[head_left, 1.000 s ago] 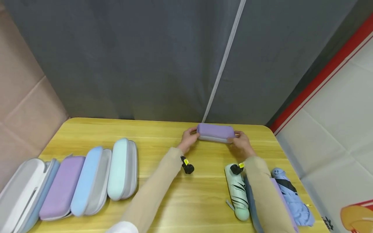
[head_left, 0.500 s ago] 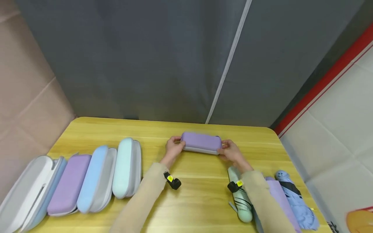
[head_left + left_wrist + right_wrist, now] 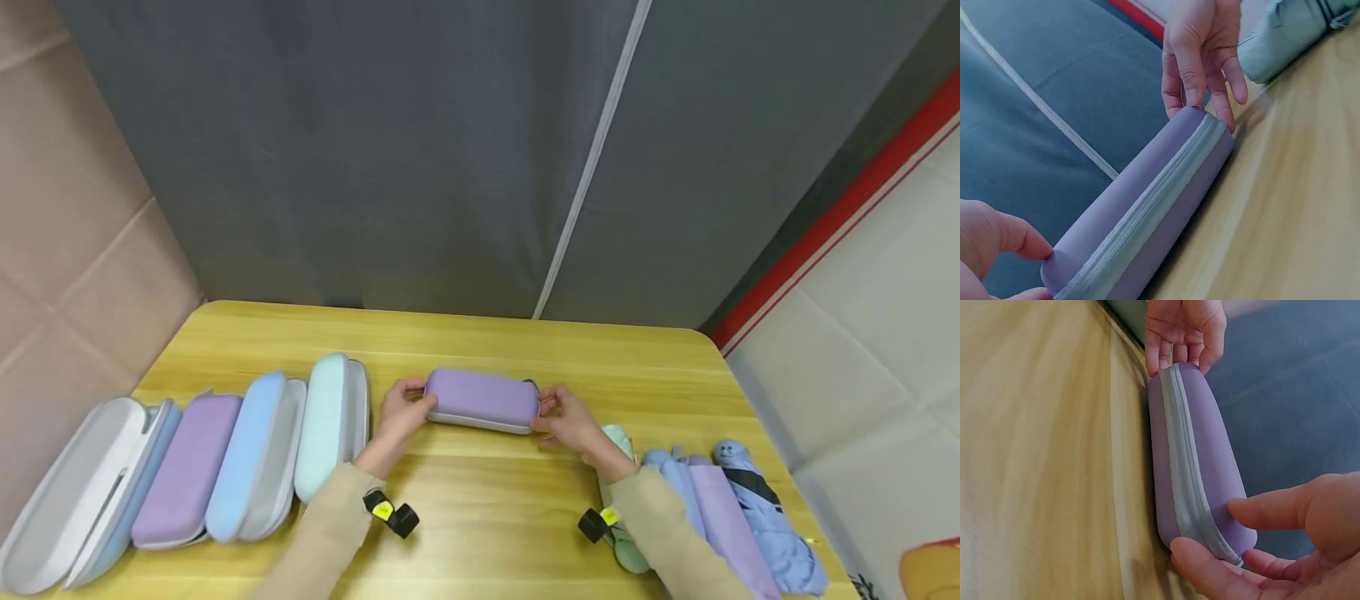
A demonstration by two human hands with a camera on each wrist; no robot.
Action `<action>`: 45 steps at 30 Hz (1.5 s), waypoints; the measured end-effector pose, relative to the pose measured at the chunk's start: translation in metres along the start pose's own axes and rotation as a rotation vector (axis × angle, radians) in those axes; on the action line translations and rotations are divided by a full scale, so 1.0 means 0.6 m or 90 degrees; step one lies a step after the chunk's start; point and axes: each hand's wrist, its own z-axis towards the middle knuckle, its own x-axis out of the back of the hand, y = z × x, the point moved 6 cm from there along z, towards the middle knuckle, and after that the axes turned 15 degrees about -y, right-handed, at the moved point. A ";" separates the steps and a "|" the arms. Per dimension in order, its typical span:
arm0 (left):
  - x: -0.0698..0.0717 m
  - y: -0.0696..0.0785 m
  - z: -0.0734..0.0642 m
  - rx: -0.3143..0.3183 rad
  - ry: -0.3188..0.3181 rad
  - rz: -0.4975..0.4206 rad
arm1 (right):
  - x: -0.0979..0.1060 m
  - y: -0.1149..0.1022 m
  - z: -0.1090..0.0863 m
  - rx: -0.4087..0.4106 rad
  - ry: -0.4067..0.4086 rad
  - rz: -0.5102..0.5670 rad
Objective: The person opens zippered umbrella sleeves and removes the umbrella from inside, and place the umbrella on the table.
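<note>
A purple hard-shell zip case [image 3: 483,396] lies crosswise between my two hands, low over the middle of the wooden table [image 3: 480,517]. Its pale grey zipper band faces me, and the zipper runs shut along the side that shows. The left end is pinched between the thumb and fingers of my left hand [image 3: 401,414]. At the other end, my right hand [image 3: 568,421] grips with its thumb and fingertips. In the right wrist view, the right thumb and fingers [image 3: 1207,569] meet the case's rounded corner and zipper band.
Along the left stand several similar cases: an open white-and-blue one [image 3: 82,492], a purple one [image 3: 187,471], a blue one [image 3: 251,458] and a mint one [image 3: 326,425]. Folded umbrellas lie at right: mint [image 3: 630,550], purple [image 3: 731,529] and blue [image 3: 768,517]. A grey curtain [image 3: 375,167] hangs behind.
Both hands have brought the purple zip case from the table's far edge toward me and to the left. The grip at its two ends stays the same.
</note>
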 end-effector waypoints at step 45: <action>-0.003 0.045 0.000 -0.272 -0.296 0.519 | 0.045 0.006 0.124 0.036 -0.273 -0.194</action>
